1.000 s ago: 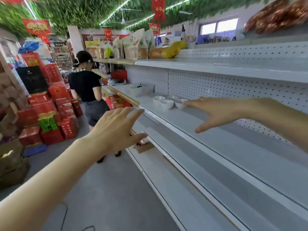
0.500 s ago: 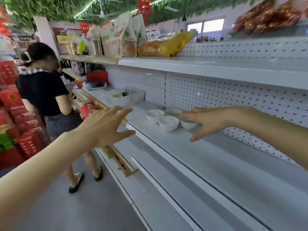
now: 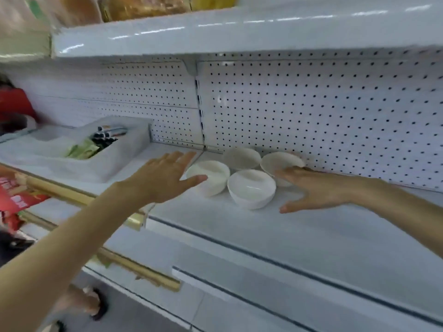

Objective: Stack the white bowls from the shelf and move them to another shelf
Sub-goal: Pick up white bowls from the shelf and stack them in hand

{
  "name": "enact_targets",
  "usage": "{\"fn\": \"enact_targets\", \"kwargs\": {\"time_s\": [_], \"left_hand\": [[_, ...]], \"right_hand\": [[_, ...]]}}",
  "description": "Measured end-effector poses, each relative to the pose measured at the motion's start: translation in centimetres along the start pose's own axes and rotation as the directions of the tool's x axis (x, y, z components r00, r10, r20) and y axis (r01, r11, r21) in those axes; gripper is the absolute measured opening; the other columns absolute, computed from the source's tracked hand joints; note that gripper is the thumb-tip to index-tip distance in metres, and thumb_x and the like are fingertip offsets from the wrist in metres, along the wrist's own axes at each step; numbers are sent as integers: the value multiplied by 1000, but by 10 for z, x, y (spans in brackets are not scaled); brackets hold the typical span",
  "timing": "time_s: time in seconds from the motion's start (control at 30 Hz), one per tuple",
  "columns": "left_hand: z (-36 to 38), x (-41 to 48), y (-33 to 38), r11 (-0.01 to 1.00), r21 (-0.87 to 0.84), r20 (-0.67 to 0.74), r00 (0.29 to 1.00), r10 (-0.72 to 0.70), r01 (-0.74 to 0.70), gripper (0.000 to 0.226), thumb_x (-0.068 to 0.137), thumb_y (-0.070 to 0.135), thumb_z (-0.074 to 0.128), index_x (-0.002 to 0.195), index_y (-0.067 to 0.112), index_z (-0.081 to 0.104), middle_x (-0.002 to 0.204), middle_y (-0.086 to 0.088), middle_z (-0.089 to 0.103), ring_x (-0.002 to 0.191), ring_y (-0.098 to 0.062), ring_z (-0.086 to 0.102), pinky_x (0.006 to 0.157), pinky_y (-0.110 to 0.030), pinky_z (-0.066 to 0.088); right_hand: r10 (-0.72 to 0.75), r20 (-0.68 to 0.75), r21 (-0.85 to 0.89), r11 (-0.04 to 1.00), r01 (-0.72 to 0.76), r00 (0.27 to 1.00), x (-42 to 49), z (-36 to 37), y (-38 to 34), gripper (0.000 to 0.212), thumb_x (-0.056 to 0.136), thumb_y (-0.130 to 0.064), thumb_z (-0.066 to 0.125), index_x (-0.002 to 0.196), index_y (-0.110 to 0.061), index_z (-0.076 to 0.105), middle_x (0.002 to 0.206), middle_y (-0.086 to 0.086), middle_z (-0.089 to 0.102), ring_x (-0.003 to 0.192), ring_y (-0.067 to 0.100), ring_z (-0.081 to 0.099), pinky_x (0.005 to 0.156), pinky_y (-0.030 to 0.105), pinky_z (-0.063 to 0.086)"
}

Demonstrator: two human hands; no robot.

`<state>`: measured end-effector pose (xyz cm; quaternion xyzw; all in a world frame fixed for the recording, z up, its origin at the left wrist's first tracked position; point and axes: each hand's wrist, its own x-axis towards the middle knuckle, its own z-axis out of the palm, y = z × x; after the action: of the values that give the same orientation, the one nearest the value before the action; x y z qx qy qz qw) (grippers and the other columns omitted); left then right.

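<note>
Several white bowls stand close together on the white shelf by the pegboard back: a front-left bowl, a front-middle bowl, a back bowl and a right bowl. My left hand reaches in with straight fingers, its thumb at the front-left bowl's rim. My right hand is spread flat, fingertips touching the right bowl's near side, thumb hanging over the shelf. Neither hand holds anything.
A white plastic bin with pens and green packets sits left of the bowls. A shelf above carries bagged goods. Lower shelves run below with a gold rail. Someone's foot is on the floor at lower left.
I have stepped closer, so the bowls are much nearer. Both hands moved forward to the bowls: the left one now at the front-left bowl, the right one touching the right bowl.
</note>
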<state>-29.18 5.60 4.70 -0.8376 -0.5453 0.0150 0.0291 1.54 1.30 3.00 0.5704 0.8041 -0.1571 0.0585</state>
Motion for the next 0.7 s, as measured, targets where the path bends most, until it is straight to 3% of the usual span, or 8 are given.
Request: {"fn": "enact_targets", "kwargs": {"time_s": [0.13,0.23,0.3,0.4,0.47,0.57,0.7], "left_hand": [[16,47,-43,991,-35,55,990,132,-130,95,76,82,7,153,27,9,152,-7,34,133,-28,39,105,-42,34],[37,84,-63,977,-107,96,976,197,-186,114,61,91,0,154,25,6,154,-8,31,135,-28,37,106,-44,35],[52,104,-69,961,-205,107,972,209,-184,110,67,90,5,154,23,5,153,-11,30,135,-29,36,107,-46,34],[71,120,-67,911,-384,148,963,224,-152,96,79,78,19,154,20,1,159,-10,20,143,-26,25,114,-42,24],[85,126,-66,877,-463,173,957,231,-128,92,83,71,26,154,21,-2,162,-5,10,148,-21,14,118,-38,15],[101,133,-68,791,-605,166,958,234,-88,85,87,66,31,155,22,4,162,0,13,148,-15,13,117,-30,12],[116,129,-67,711,-691,97,958,270,-131,83,87,69,29,154,23,12,160,3,15,145,-10,16,110,-22,11]], "right_hand": [[192,-66,173,969,-178,979,27,27,-10,108,62,-95,31,151,-39,5,159,-9,13,146,17,16,117,41,25],[353,-108,256,913,-317,929,30,39,-20,93,76,-80,38,152,-36,7,157,-8,20,141,17,28,112,42,33],[462,-82,308,854,-418,883,34,45,-23,81,86,-65,44,152,-33,8,153,-3,30,133,19,40,107,38,37],[587,-17,432,734,-523,810,46,53,-20,81,87,-63,45,153,-25,14,141,2,44,113,16,51,102,32,39],[630,14,569,634,-524,777,52,58,-20,73,88,-59,47,149,-24,26,122,1,57,97,15,57,90,29,45],[673,64,781,425,-457,737,59,64,-27,50,92,-49,50,134,-22,47,103,3,62,78,17,64,68,25,52],[697,142,935,138,-326,703,67,75,-40,34,96,-39,51,117,-13,57,90,13,69,68,22,66,64,34,58]]}}
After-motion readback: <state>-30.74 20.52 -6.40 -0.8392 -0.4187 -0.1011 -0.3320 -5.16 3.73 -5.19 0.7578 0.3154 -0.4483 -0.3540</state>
